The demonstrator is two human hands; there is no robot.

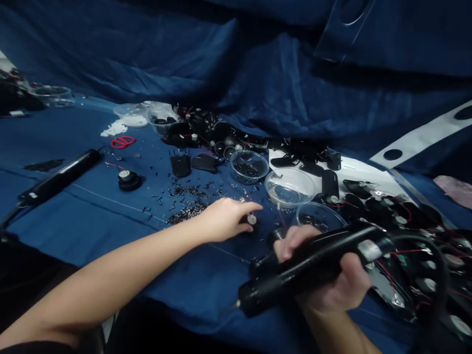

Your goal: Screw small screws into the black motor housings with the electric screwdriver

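1. Black electric screwdriver (298, 270): over the table's (84, 206) near edge, right of the middle, tilted, bit pointing toward the near left.
2. Toward the left edge, a second screwdriver (62, 177) lies slantwise, its bit toward the far edge.
3. Beyond that bit, red scissor handles (123, 142) rest beside a white heap (114, 129); nearer, a black round part (129, 181) with a pale disc sits on the cloth.
4. Around the middle, small dark screws (186, 209) lie scattered, some close against the forearm.
5. Left hand (228, 216): thumb and forefinger parted about a small disc-topped part (251, 220); I cannot tell whether they grip it.
6. Behind, three clear bowls (297, 196) run diagonally from the far side toward the right.
7. Right hand (330, 292): closed around the screwdriver; I cannot tell whether its fingertips also hold the dark piece (273, 237) beside them.
8. Along the right edge, black housings (393, 290) with red wires are heaped.
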